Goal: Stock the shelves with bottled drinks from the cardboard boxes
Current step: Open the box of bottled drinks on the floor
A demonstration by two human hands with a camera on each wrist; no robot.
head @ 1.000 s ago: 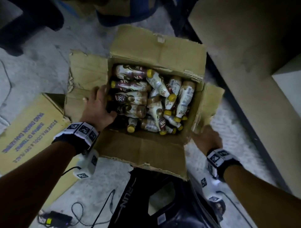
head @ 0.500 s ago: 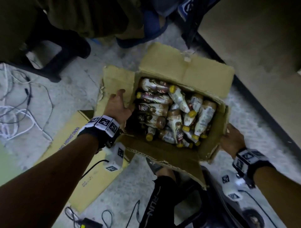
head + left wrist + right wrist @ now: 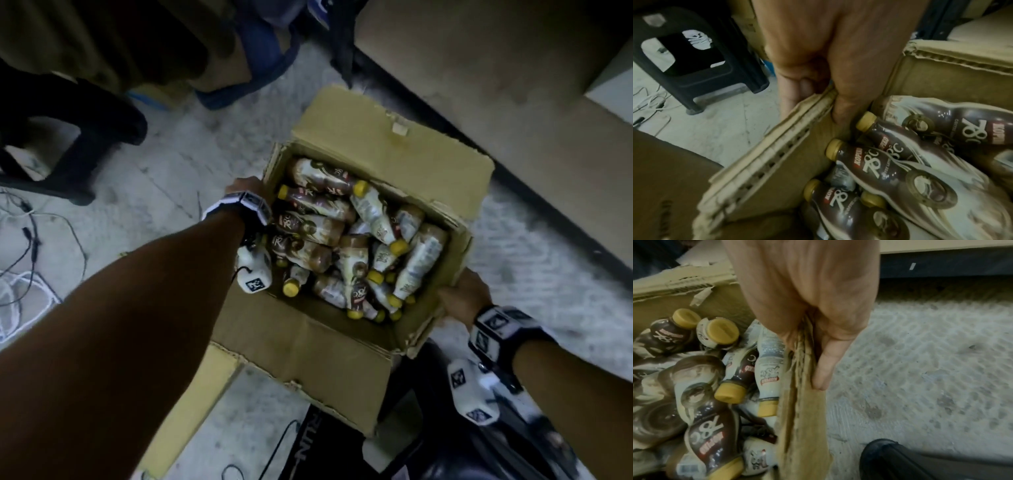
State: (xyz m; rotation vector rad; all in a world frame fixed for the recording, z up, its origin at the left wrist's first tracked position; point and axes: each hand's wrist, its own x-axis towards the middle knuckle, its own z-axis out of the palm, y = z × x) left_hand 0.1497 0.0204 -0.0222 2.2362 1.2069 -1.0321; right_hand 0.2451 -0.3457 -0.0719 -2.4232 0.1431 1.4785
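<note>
Lifted off the floor since a moment ago, cardboard box of bottled drinks, left hand clamping its left wall, right hand pinching the right wall.

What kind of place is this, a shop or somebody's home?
Probably a shop's back room or storeroom, though I can't be sure. An open cardboard box full of identical bottled coffee drinks is gripped by both hands above a rough concrete floor, with a flattened carton and loose cables nearby.

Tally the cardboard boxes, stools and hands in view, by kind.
Open cardboard box of bottled drinks: 1
Flattened cardboard box: 1
Black plastic stool: 1
Hands, left hand and right hand: 2
Total: 5
</note>
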